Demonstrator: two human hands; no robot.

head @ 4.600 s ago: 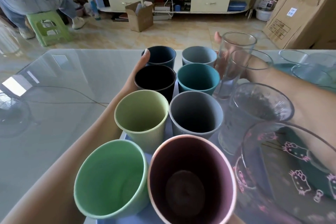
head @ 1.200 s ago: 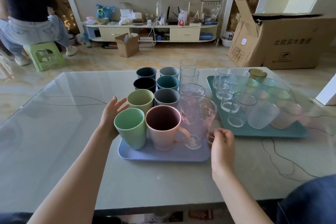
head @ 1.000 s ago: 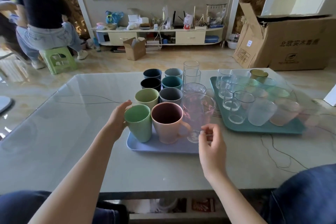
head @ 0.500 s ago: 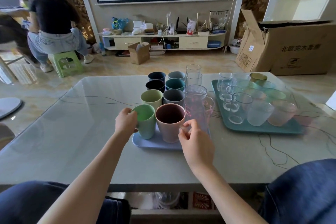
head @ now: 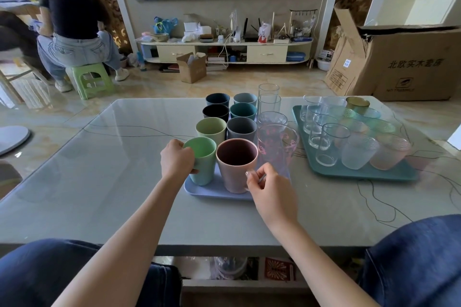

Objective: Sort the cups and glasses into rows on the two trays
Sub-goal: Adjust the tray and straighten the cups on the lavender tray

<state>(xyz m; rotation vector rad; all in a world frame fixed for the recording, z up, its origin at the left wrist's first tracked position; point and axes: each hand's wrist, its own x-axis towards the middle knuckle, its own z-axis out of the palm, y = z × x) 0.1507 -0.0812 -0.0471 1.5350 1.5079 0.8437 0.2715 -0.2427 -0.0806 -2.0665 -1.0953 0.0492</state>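
Glossy pale table (head: 104, 182) is carrying two trays. Teal plastic tray (head: 349, 172), right, is holding clear and tinted glasses; pale blue plastic tray (head: 212, 190), centre, is holding rows of coloured cups. Since 0.5 s ago, left hand (head: 177, 161) is still gripping the mint green cup (head: 203, 159); right hand (head: 270, 188) is now pinching the pink mug (head: 235, 164) handle, which it largely hides.

A glossy pale table (head: 104, 169) carries a lilac tray (head: 212, 190) and a teal tray (head: 349, 174), side by side.

Open table (head: 112, 169) left of cups (head: 210, 129)
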